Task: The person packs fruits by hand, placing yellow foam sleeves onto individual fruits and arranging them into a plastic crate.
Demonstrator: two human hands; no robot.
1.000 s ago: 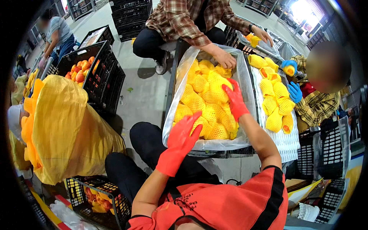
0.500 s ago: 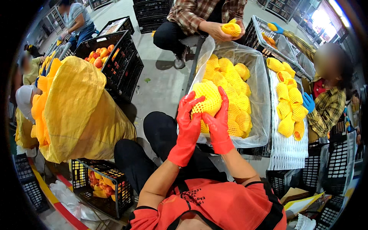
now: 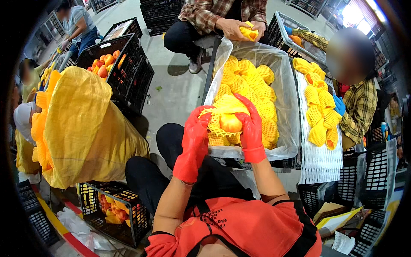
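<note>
L hand (image 3: 193, 132), gloved red, fingers curled on yellow net (image 3: 225, 104); R hand (image 3: 251, 130), same glove, part-closed round R side of fruit (image 3: 231, 123). Fruit's btwn the two, partly bare, net over top & L, above near end of lined crate (image 3: 289, 109) w/ wrapped fruit (image 3: 257, 91) inside. More wrapped pcs (image 3: 319, 107) on white netting (image 3: 320, 167), R of crate.

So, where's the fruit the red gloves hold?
In the head view, the fruit is slightly right of centre, between left grip and right grip, over the near end of the lined crate.
</note>
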